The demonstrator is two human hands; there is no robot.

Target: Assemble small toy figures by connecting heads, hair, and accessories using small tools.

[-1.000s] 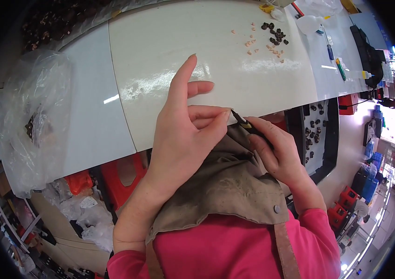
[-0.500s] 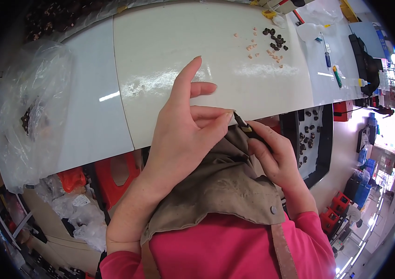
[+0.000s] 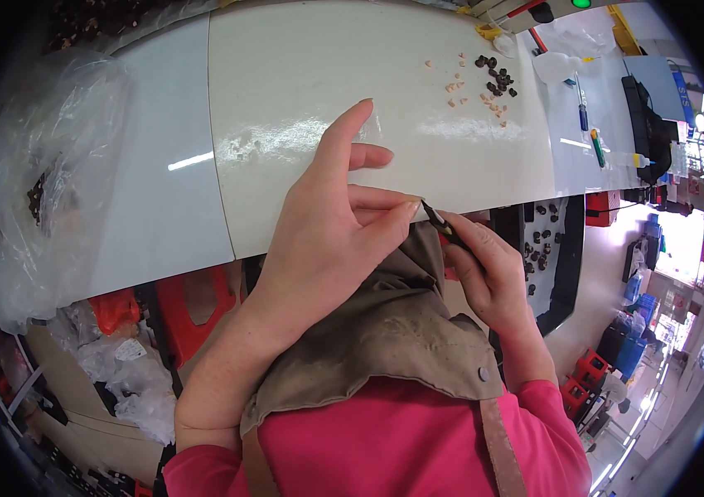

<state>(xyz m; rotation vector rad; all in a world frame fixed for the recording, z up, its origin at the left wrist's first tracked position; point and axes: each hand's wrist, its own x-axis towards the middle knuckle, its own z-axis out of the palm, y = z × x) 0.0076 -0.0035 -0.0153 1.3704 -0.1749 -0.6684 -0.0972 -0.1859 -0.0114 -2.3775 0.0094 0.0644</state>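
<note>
My left hand [image 3: 331, 215] is over the front edge of the white work table [image 3: 302, 58]. Its thumb and index fingertip are pinched together, while other fingers stretch upward. Whatever the pinch holds is too small or hidden to make out. From the right, my right hand [image 3: 488, 265] grips a slim black hand tool [image 3: 441, 224] with a pointed end and a pale section. That tip meets or nearly meets the left fingertips. On the table's far right lie several small dark parts [image 3: 501, 81] and several small pinkish pieces [image 3: 493, 108].
Crumpled clear plastic bags [image 3: 62, 190] cover the left side. Beneath the table's right edge is a black tray [image 3: 567, 273] with several dark parts. A blue-handled screwdriver [image 3: 583, 116] and a green-and-yellow tool [image 3: 598, 149] lie at right. A red stool [image 3: 190, 319] stands below.
The view has shifted slightly. My hands keep nearly the same pose, with the black tool turned a little at the left fingertips.
</note>
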